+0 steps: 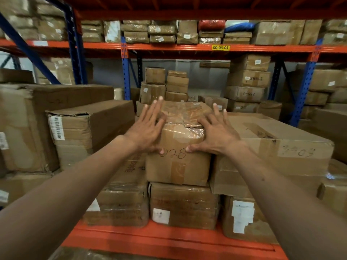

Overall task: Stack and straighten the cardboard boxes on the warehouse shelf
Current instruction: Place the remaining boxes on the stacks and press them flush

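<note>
- Taped box [178, 156]: stiff, probably heavy; slick tape on top.
- Left hand [148, 128], right hand [216, 134]: flat, fingers spread, pressing top corners, not gripping.
- Hold: side edges.

Brown boxes [178, 156] fill an orange shelf [169, 239] with blue posts [126, 72]. Above it, a yellow label [220, 47] with black digits; red [211, 24] and blue [239, 27] bundles higher.
</note>
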Demonstrator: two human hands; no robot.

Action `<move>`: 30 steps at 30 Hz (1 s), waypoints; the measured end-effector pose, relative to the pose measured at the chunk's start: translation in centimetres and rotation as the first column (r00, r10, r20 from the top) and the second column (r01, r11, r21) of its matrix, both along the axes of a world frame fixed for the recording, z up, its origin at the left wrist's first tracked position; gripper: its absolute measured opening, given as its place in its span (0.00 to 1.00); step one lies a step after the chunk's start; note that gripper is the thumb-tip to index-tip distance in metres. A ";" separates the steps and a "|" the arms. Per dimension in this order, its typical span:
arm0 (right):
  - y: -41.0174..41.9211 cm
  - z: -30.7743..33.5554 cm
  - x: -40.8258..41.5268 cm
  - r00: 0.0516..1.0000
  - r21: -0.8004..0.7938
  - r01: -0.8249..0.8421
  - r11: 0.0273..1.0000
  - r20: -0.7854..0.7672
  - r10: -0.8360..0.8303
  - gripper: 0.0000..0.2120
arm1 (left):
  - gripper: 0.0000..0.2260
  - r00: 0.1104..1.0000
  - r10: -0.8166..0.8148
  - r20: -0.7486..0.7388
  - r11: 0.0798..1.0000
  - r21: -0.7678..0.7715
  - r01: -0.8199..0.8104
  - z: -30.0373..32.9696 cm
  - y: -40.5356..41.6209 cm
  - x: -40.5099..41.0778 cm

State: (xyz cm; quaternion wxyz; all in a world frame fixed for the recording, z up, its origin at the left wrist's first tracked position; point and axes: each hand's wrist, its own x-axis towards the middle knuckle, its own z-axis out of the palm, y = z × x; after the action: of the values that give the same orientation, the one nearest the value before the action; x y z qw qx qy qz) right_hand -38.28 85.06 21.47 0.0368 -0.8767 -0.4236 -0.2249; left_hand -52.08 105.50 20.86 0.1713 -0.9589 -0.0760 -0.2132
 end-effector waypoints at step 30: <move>19.9 7.2 -18.4 0.915 -0.254 -0.300 0.919 0.196 0.353 0.52 | 0.59 0.715 0.365 0.597 0.743 -0.649 0.162 -9.3 12.3 -16.8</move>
State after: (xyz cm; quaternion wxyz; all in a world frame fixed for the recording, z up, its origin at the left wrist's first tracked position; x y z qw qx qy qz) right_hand -56.69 104.96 28.71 -0.0738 -0.7585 -0.5881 -0.2708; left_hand -68.85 117.84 11.60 -0.2077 -0.7971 -0.2612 -0.5032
